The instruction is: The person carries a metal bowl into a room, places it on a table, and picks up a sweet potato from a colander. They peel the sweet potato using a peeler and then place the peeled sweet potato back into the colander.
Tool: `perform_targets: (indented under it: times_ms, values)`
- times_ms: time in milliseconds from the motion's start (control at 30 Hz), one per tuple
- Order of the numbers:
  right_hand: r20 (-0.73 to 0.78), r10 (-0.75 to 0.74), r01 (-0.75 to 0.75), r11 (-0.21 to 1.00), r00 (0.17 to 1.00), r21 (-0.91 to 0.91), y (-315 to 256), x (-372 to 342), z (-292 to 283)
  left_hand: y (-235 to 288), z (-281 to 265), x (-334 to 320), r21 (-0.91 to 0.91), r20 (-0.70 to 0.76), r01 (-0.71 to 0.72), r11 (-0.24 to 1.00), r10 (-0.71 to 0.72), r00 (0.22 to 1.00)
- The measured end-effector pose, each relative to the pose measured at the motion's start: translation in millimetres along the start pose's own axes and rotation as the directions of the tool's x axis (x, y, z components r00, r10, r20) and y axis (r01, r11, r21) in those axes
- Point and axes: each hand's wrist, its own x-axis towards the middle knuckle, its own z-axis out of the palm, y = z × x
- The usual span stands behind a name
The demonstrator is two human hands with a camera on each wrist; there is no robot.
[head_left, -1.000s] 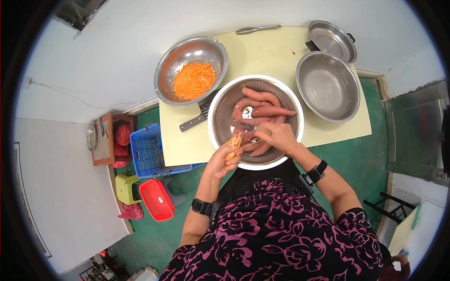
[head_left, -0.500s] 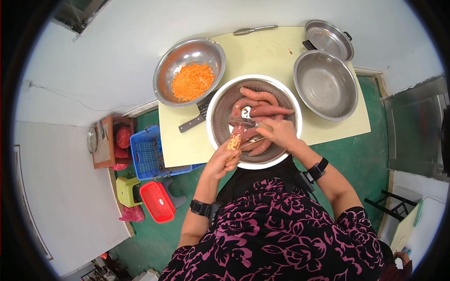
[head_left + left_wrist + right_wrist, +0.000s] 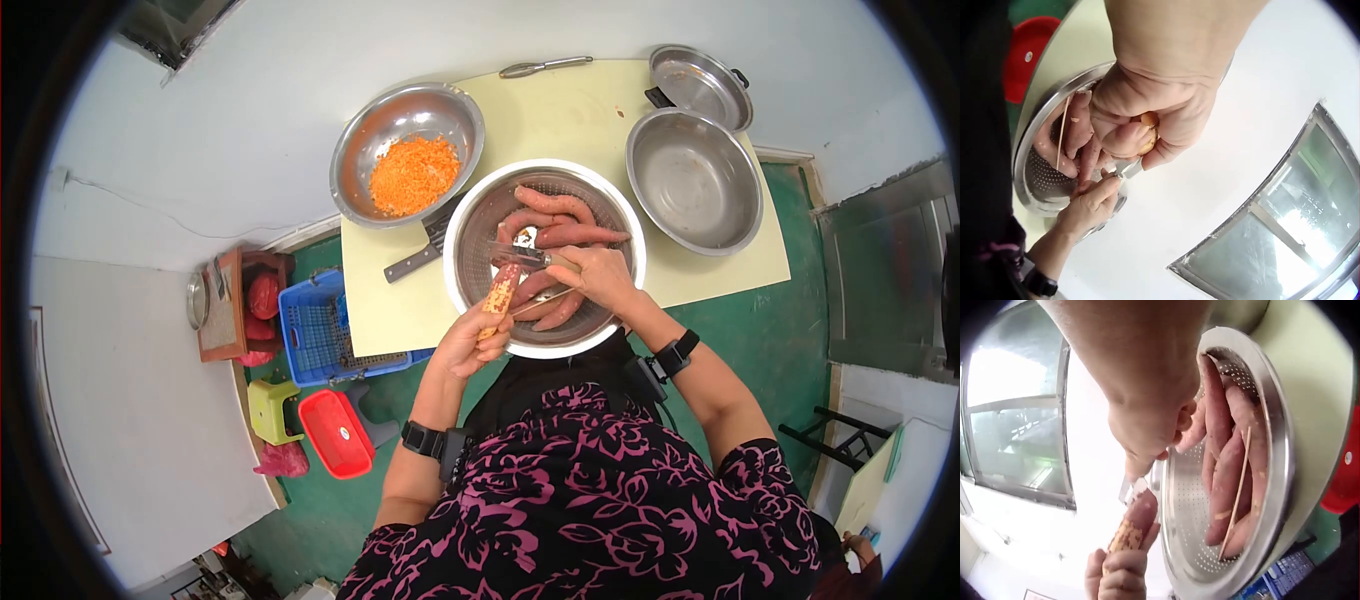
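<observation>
A partly peeled sweet potato point(image 3: 500, 292), pale and speckled below with red skin at its tip, is gripped by the left hand point(image 3: 470, 340) at the near-left rim of a perforated steel basin point(image 3: 465, 250). In the right hand point(image 3: 595, 278) is a metal-bladed tool point(image 3: 522, 255), its blade by the potato's tip; the right wrist view shows the blade point(image 3: 1138, 487) touching or nearly touching that tip. Several whole red sweet potatoes point(image 3: 580, 236) lie in the basin, with a thin stick point(image 3: 1235, 500) across them. Fingers of the right hand partly hide the tool's handle.
On the yellow table point(image 3: 400, 320) stand a bowl of orange shreds point(image 3: 415, 175) at left, an empty steel bowl point(image 3: 695, 180) and a lidded-style pan point(image 3: 705, 85) at right. A black-handled knife point(image 3: 412, 263) lies left of the basin, a whisk-like utensil point(image 3: 545, 66) at the back.
The right hand and tool have shifted slightly back and forth near the potato's tip. The left hand keeps its grip, with the potato tilted a little differently.
</observation>
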Motion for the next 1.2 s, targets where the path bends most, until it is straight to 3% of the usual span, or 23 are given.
perform_targets:
  times_ms: [67, 100, 200, 233, 333, 367, 433, 500, 600, 633, 667, 733, 833, 933, 967, 1033, 1100, 1133, 1200]
  values:
    - [-0.07, -0.011, 0.013, 1.0, 0.997, 0.028, -7, -3, 2, 0, -4, -1, -0.056, 0.007, -0.008, 0.998, 0.008, 1.0]
    - [-0.082, 0.058, -0.048, 0.992, 0.995, 0.116, -12, -5, 5, 1, -6, 1, -0.082, 0.015, -0.015, 0.996, 0.016, 1.0]
    - [0.082, -0.052, 0.024, 0.951, 0.995, 0.308, -22, -12, 8, -4, -22, 6, -0.341, 0.161, 0.071, 0.937, -0.016, 0.987]
    - [0.06, -0.072, 0.05, 0.948, 0.996, 0.313, -24, -16, 16, -6, -27, 5, -0.348, 0.192, 0.087, 0.934, -0.02, 0.981]
    - [0.137, -0.031, -0.008, 0.961, 0.99, 0.275, -29, -17, 8, -11, -31, 2, -0.342, 0.266, 0.115, 0.933, -0.021, 0.964]
    - [0.024, -0.087, 0.084, 0.991, 0.996, 0.102, -22, -15, 11, -15, -29, -1, -0.337, 0.266, 0.111, 0.935, -0.018, 0.964]
    - [-0.008, -0.098, 0.098, 0.995, 0.995, 0.037, -3, -11, 3, -21, -27, -5, -0.348, 0.259, 0.102, 0.932, -0.009, 0.966]
    - [-0.033, -0.128, 0.127, 0.991, 0.991, -0.046, 3, -7, -1, -29, -26, -8, -0.383, 0.239, 0.094, 0.919, 0.001, 0.971]
    - [0.137, 0.058, -0.08, 0.984, 0.989, 0.161, -10, -3, -6, -36, -23, -5, -0.403, 0.193, 0.046, 0.914, 0.035, 0.981]
    - [0.179, -0.001, -0.056, 0.947, 0.984, 0.315, -18, -4, -7, -38, -21, -5, -0.365, 0.181, 0.013, 0.931, 0.057, 0.982]
    - [0.287, 0.005, -0.112, 0.927, 0.958, 0.359, -20, -8, -1, -39, -20, -6, -0.343, 0.151, -0.01, 0.939, 0.065, 0.986]
    - [0.217, -0.128, 0.051, 0.944, 0.968, 0.327, -24, -16, 7, -43, -17, -5, -0.302, 0.096, -0.049, 0.952, 0.082, 0.992]
    - [0.19, -0.232, 0.182, 0.952, 0.954, 0.248, -13, -14, -2, -46, 5, -11, -0.136, 0.016, -0.1, 0.986, 0.103, 0.995]
    - [0.19, -0.112, 0.09, 0.989, 0.975, 0.121, 9, -3, -19, -54, 7, -15, -0.22, 0.043, -0.084, 0.972, 0.095, 0.995]
    - [0.147, -0.19, 0.176, 0.979, 0.971, 0.102, 12, -1, -22, -56, 7, -14, -0.239, 0.074, -0.086, 0.967, 0.107, 0.991]
    - [0.1, -0.128, 0.116, 0.987, 0.987, 0.115, 8, -4, -24, -59, 6, -13, -0.277, 0.13, -0.089, 0.957, 0.129, 0.983]
    - [0.058, -0.002, -0.009, 0.984, 0.998, 0.177, 4, -2, -24, -59, 13, -9, -0.252, -0.039, -0.16, 0.954, 0.155, 0.987]
    - [0.112, -0.021, -0.005, 0.974, 0.993, 0.226, 2, -4, -27, -62, 15, -7, -0.242, -0.126, -0.197, 0.95, 0.171, 0.977]
    - [0.22, -0.066, -0.011, 0.944, 0.973, 0.33, -6, -9, -33, -65, 19, -6, -0.143, -0.144, -0.252, 0.957, 0.231, 0.962]
